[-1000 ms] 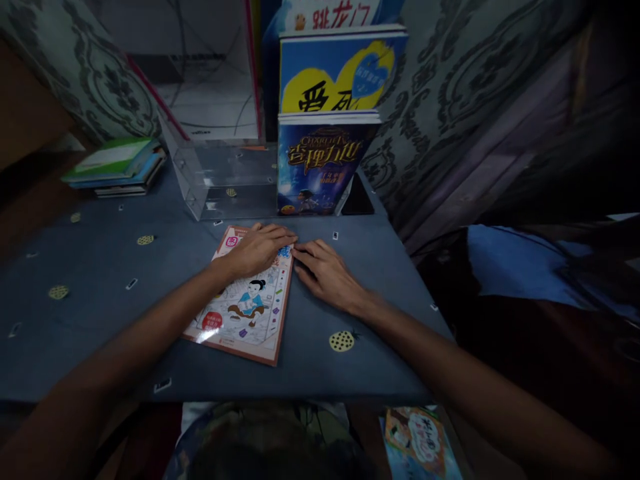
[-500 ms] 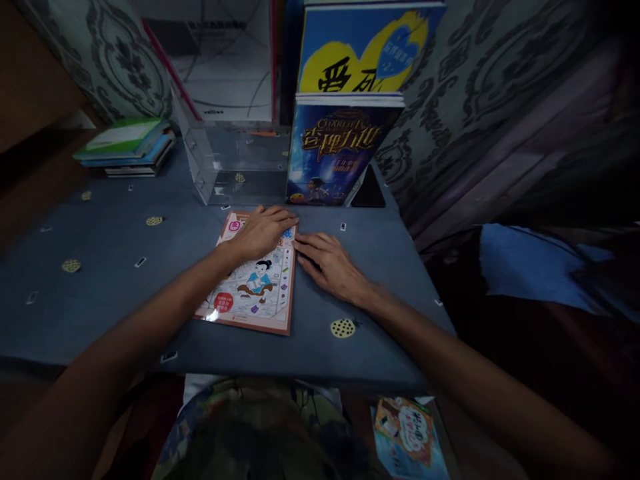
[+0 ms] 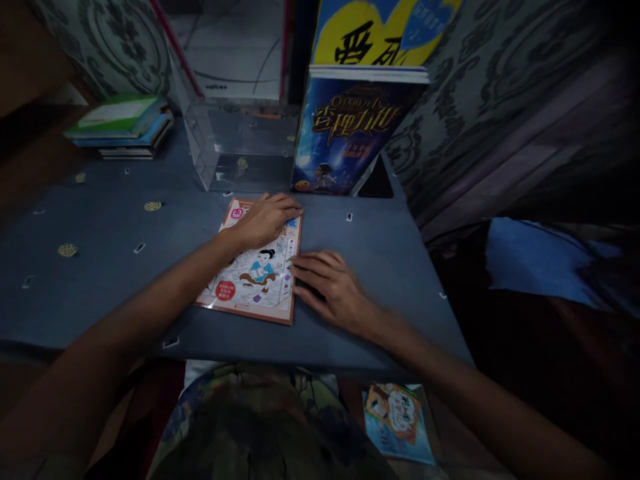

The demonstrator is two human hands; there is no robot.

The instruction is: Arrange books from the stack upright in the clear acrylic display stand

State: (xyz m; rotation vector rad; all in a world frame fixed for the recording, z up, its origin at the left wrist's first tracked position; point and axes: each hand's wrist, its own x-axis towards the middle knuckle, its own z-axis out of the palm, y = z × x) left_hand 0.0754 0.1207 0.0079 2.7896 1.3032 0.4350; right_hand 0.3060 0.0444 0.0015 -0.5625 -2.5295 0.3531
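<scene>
Head camera looks down on a flat table (image 3: 100,280) covered with a matte blue-grey cloth that has small yellow dotted ovals printed on it. One thin, glossy booklet (image 3: 255,277) lies flat near the front middle of the table. Its cover is rectangular with an orange-brown border, and it shows a drawn figure in a blue top and a red round badge.

Left hand (image 3: 265,220) rests palm down on the upper part of the booklet, fingers stretched and close together, pressing on the cover and not gripping it. Right hand (image 3: 327,287) lies on the cloth just beside the right edge of the booklet, fingers loosely spread and a little curved, with the fingertips (image 3: 295,267) touching that edge. It holds nothing.

Behind the booklet stands a clear plastic box (image 3: 240,143) with hard, shiny walls. Beside it, on the right, a dark blue book (image 3: 350,133) with gold letters leans upright, and above it is a blue and yellow cover (image 3: 380,33). A small stack of flat books (image 3: 123,123) with a green one on top lies at the far left corner. The wall behind carries a grey ornamental pattern. Another colourful booklet (image 3: 397,420) lies low, below the front edge of the table.
</scene>
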